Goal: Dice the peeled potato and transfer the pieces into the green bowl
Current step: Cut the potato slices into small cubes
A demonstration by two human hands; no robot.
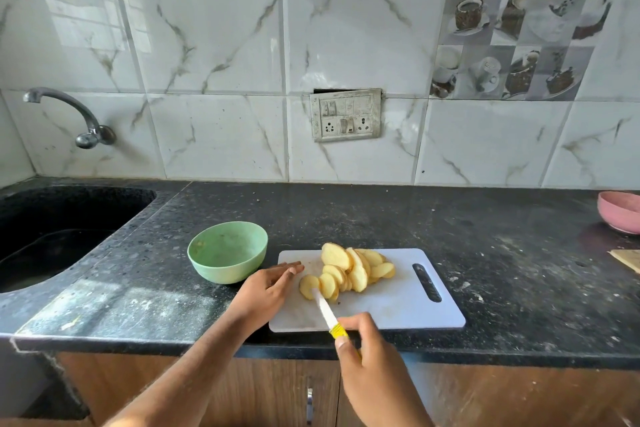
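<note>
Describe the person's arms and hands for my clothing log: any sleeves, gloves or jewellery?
Both forearms are bare as far as the frame shows, with no sleeve edge in view. The left hand and right hand wear no gloves, and no rings, watch or bangles are visible.

Your right hand [372, 357] held the knife [325, 312] against the potato slices [349, 270] on the board [391, 308]; your left hand [266, 288] lay flat beside them.

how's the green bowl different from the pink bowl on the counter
The green bowl shows whole, left of the cutting board; the pink bowl is cut off by the right edge. The green bowl stands nearer the hands. Both sit upright on the dark counter.
</note>
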